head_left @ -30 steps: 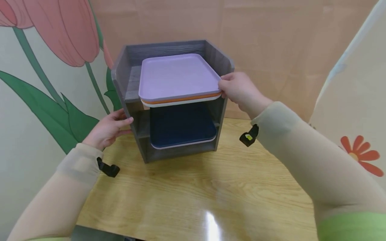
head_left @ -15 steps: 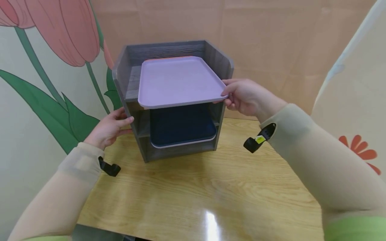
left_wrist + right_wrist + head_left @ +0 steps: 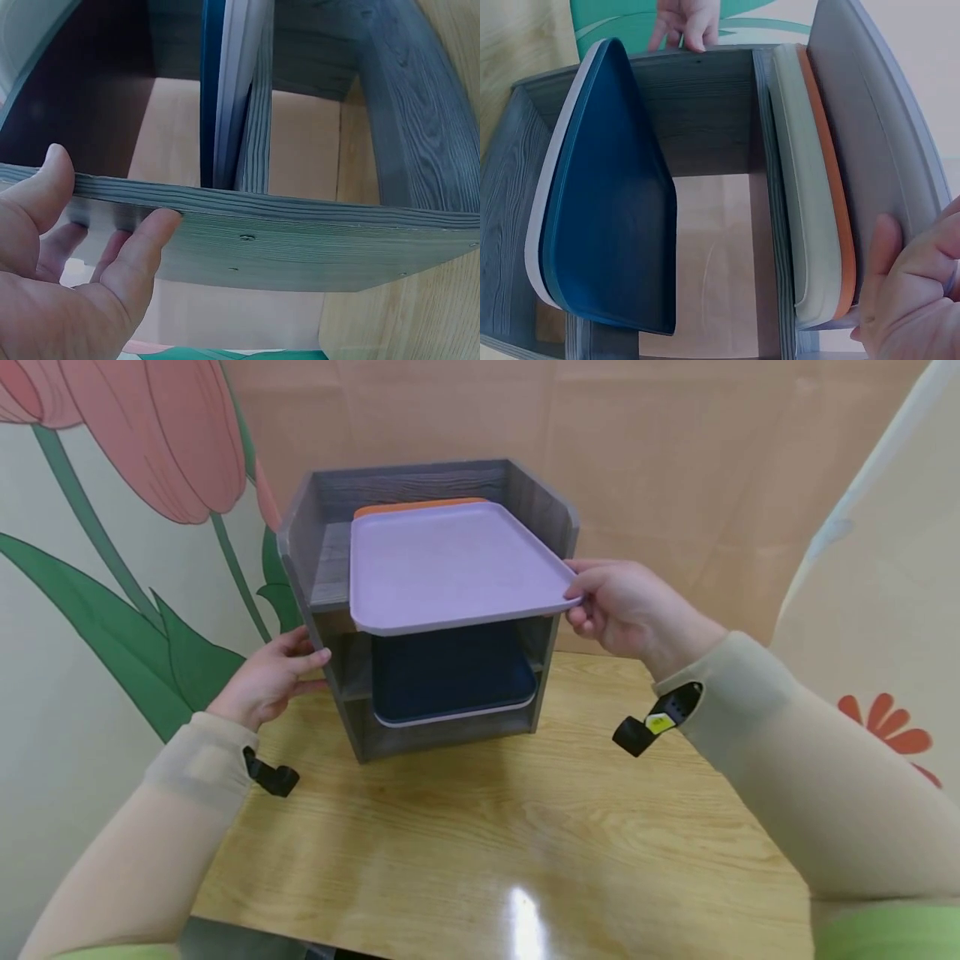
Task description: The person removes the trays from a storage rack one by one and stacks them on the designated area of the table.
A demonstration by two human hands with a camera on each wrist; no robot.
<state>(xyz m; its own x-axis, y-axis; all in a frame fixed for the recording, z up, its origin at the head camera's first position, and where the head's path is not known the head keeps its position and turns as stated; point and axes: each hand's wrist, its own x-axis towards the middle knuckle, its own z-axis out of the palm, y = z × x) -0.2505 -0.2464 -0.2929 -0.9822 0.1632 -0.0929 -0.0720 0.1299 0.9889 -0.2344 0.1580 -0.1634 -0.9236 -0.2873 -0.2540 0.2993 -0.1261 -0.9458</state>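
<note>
My right hand (image 3: pixel 626 610) pinches a lavender tray (image 3: pixel 450 568) at its front right corner. In the right wrist view a gap shows between this tray and the orange tray (image 3: pixel 826 180) below it. Under the orange one lies a white tray (image 3: pixel 806 180), resting on the top board of a grey wooden shelf (image 3: pixel 543 514). The lavender tray juts out past the front of the shelf. My left hand (image 3: pixel 266 681) holds the shelf's left side panel (image 3: pixel 300 240), with the thumb at the front edge and fingers on the outer face.
A dark blue tray (image 3: pixel 453 668) lies over a pale tray (image 3: pixel 551 180) on the shelf's middle board, both jutting forward. The shelf stands on a wooden table (image 3: pixel 450 827), close to a peach back wall (image 3: pixel 712 485) and a tulip-painted wall (image 3: pixel 75 693) at left.
My right hand has shifted right and toward me, sliding the lavender tray forward off the stack. The orange tray's back edge now shows behind it. My left hand has stayed put.
</note>
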